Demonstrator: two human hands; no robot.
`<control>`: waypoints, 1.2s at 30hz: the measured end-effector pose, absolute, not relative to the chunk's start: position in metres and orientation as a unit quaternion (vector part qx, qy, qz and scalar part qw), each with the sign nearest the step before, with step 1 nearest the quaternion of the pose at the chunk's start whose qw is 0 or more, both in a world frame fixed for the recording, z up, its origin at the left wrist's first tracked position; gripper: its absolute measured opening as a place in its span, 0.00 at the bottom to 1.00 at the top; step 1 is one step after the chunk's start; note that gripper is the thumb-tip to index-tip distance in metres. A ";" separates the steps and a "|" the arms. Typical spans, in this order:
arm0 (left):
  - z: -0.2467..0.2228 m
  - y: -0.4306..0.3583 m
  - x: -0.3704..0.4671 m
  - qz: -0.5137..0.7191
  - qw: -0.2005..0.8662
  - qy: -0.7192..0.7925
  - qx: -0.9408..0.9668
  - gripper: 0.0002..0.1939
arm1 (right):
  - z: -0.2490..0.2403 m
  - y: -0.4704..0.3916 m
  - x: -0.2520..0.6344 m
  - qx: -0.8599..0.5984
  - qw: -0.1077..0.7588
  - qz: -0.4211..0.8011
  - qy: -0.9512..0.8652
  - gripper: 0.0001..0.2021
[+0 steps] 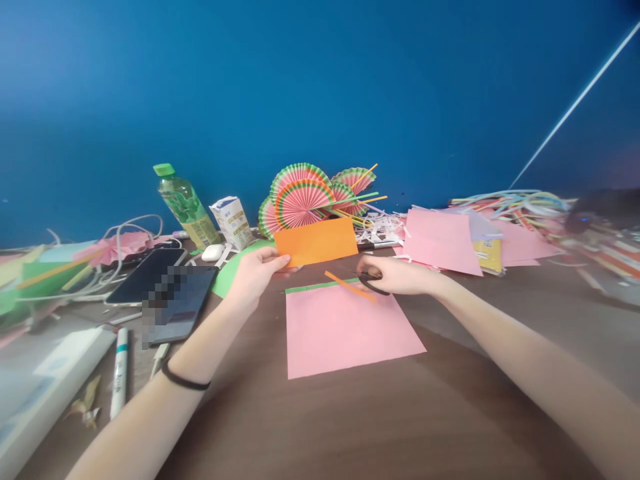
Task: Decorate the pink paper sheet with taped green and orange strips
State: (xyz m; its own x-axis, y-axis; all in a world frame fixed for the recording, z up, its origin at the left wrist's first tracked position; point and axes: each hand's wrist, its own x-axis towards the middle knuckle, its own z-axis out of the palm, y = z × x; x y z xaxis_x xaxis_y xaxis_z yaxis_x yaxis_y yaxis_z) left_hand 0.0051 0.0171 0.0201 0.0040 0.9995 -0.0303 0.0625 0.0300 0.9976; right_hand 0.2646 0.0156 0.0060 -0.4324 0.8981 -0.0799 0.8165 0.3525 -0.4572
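Observation:
My left hand [263, 267] pinches the left end of an orange paper rectangle [317, 243], which is held up over the table. Black-handled scissors [373, 283] are in my right hand [393, 275], just below and right of the orange paper; their blades cannot be made out. Below lies a pink paper sheet [345, 333] with a green strip [320, 285] along its top edge. A narrow orange strip [347, 285] slants across that edge, its right end near the scissors.
Folded paper fans [303, 200] stand against the blue wall. At left are a bottle [187, 207], a carton [233, 223], phones [183, 307], cables and a marker [120, 373]. Pink sheets [440, 240] and paper strips [520, 200] lie at right.

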 end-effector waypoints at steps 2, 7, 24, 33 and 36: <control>0.019 0.019 0.003 0.485 0.498 0.518 0.498 0.11 | 0.003 0.015 0.265 -0.537 0.116 0.176 -0.817 0.09; 0.016 0.023 -0.003 0.509 0.507 0.513 0.470 0.10 | -0.002 0.017 0.266 -0.532 0.159 0.192 -0.809 0.09; 0.009 0.030 -0.010 0.509 0.531 0.506 0.451 0.12 | 0.001 0.015 0.256 -0.425 0.243 0.439 -0.754 0.15; 0.009 0.028 -0.005 0.485 0.535 0.510 0.469 0.16 | -0.001 0.015 0.253 -0.413 0.281 0.414 -0.761 0.13; 0.007 0.028 -0.005 0.487 0.527 0.511 0.473 0.15 | 0.000 0.014 0.253 -0.411 0.287 0.405 -0.765 0.12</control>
State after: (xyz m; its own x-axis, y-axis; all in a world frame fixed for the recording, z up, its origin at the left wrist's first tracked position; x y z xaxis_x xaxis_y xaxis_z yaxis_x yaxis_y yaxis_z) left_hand -0.0050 0.0283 0.0072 0.0036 0.9969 -0.0786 -0.0295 0.0787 0.9965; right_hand 0.2530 0.0142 -0.0004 -0.4981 0.8606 0.1064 0.3965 0.3351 -0.8547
